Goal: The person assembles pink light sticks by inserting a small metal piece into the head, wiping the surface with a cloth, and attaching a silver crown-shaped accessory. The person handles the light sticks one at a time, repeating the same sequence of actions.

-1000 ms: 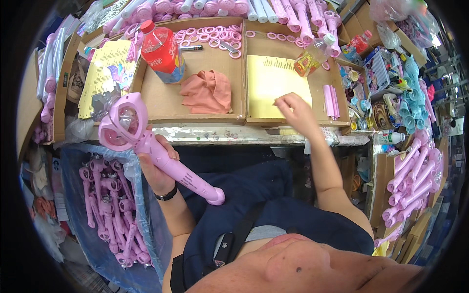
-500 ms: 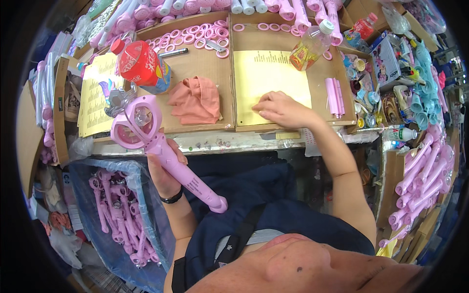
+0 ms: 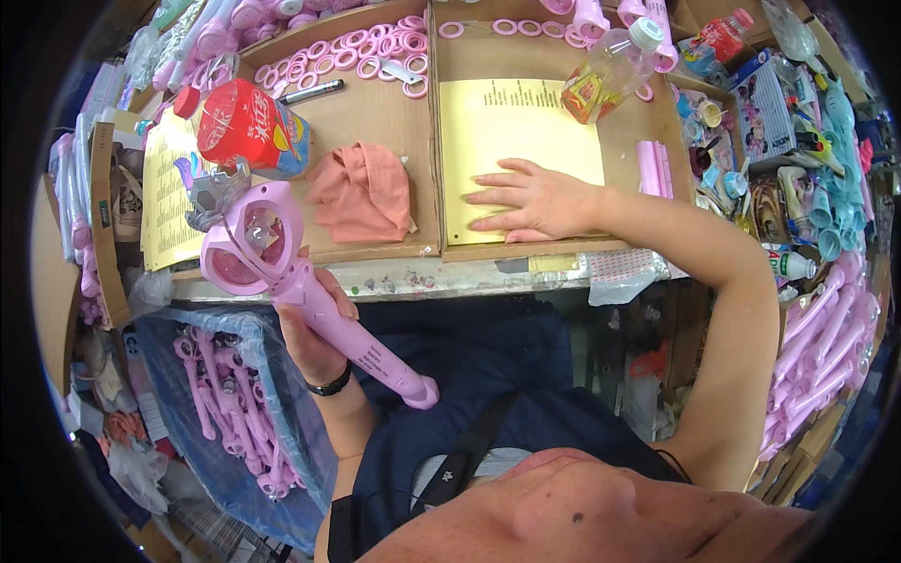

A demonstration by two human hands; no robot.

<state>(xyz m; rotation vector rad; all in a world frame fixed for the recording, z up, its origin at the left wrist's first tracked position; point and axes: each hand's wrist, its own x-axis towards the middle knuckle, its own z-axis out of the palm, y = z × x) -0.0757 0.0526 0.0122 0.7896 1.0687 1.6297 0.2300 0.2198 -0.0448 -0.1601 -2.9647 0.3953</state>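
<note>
A pink toy wand [image 3: 361, 344] slants across my front, with a heart-like looped head, clear gem and silver-grey crown piece at its upper end. My left hand [image 3: 308, 345] is wrapped round its handle just below the head. The lower end rests against my dark apron. My right hand [image 3: 544, 202] lies flat, fingers apart, on a yellow printed sheet [image 3: 507, 127] in the right cardboard tray. It holds nothing. A crumpled salmon cloth [image 3: 361, 197] lies in the left tray, between the wand's head and my right hand.
A red-labelled bottle [image 3: 246, 129] leans left of the cloth; a clear bottle [image 3: 605, 80] lies by the sheet. Pink rings [image 3: 371, 47] and a marker [image 3: 313, 92] are at the back. A blue-lined bin [image 3: 164, 413] of pink wands stands at lower left. More wands [image 3: 821, 352] lie right.
My right hand has slid slightly left and flattened, its fingers spreading on the sheet, while its elbow swung outward. The wand stays in my left hand, its head slightly lower and farther left.
</note>
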